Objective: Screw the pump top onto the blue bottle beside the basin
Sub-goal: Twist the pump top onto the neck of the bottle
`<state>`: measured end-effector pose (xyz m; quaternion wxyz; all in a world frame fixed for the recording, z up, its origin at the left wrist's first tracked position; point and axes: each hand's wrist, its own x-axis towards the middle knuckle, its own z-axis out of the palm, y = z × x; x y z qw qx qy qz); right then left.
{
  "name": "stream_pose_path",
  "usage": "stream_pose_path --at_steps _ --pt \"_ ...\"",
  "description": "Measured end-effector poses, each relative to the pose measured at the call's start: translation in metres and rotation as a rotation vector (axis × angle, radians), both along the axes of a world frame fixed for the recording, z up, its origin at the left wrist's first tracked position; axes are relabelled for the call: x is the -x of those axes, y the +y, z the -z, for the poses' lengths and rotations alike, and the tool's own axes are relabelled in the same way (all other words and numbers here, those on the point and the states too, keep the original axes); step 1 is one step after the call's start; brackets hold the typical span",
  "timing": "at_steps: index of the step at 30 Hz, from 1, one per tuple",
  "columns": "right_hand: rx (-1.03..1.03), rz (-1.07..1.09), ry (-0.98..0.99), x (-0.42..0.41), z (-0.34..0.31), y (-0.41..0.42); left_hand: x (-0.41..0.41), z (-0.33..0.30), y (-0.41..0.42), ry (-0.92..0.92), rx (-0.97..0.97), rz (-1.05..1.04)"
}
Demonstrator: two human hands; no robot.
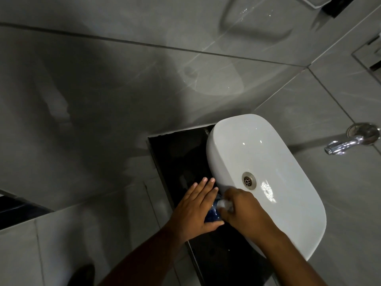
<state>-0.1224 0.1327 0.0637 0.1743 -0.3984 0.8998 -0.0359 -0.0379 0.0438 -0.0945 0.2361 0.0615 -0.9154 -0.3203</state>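
I see little of the bottle (213, 213): only a blue sliver shows between my two hands, standing on the black counter (175, 157) just left of the basin (288, 203) and touching or nearly touching its near wall; I cannot tell which. Its base and label are covered.

My left hand (195, 209) lies against the bottle's left side, fingers straight and together, thumb tucked under toward the front. It braces the bottle with palm and thumb; whether the fingers wrap it I cannot tell.

My right hand (241, 209) is curled over the bottle's neck, fingertips closed on the pump top (223, 204), which shows as a pale, blurred patch. The thread and the joint between top and neck are hidden, so I cannot say how far the top is seated.

The basin is white, its bowl holding nothing but glare; the drain (248, 180) sits at the bottom. A chrome tap (348, 141) projects from the tiled wall at right, apart from the basin. The counter is dark and its surface hard to read. A dark shape at the lower left edge, cut off, cannot be identified.
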Motion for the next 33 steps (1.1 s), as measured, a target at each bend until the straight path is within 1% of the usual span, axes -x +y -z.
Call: stream_pose_path --at_steps 3,4,8,10,16,18,20,22,24,26,29,31,33 --pt "-0.014 0.037 0.095 0.001 0.002 0.000 0.001 0.002 0.000 -0.012 -0.001 0.003" --pt "-0.003 0.036 0.093 0.001 0.002 0.002 0.001 0.002 0.000 -0.015 0.000 0.004" --pt "0.040 0.016 -0.031 -0.001 -0.001 0.006 0.000 0.002 -0.001 -0.002 -0.004 0.003" --pt "0.035 -0.005 -0.046 -0.003 -0.004 0.005 -0.001 0.001 0.000 0.003 -0.001 0.002" --pt "-0.011 0.082 0.129 -0.005 -0.006 0.000 0.000 0.000 0.000 -0.023 0.000 0.008" --pt "0.025 0.081 0.065 -0.007 -0.006 0.000 0.000 0.001 -0.001 -0.013 0.004 0.011" --pt "0.027 0.034 0.002 -0.009 -0.006 0.000 -0.001 0.000 -0.001 0.003 0.009 0.015" --pt "0.012 -0.023 0.014 -0.011 -0.006 -0.001 -0.001 -0.001 -0.002 0.011 0.005 0.013" --pt "0.015 -0.035 0.022 -0.014 -0.006 -0.002 0.000 -0.001 -0.003 0.010 0.005 0.009" --pt "0.028 0.026 0.045 -0.015 -0.006 -0.003 0.000 -0.001 -0.002 -0.001 0.011 0.012" --pt "0.019 0.118 0.128 -0.015 -0.005 -0.004 0.000 -0.001 -0.002 -0.006 0.007 0.023" --pt "0.011 0.092 0.142 -0.017 -0.007 -0.004 0.000 -0.001 -0.002 -0.020 0.008 0.023" --pt "0.000 0.029 0.099 -0.019 -0.007 -0.005 0.000 -0.002 -0.002 -0.026 0.001 0.023"
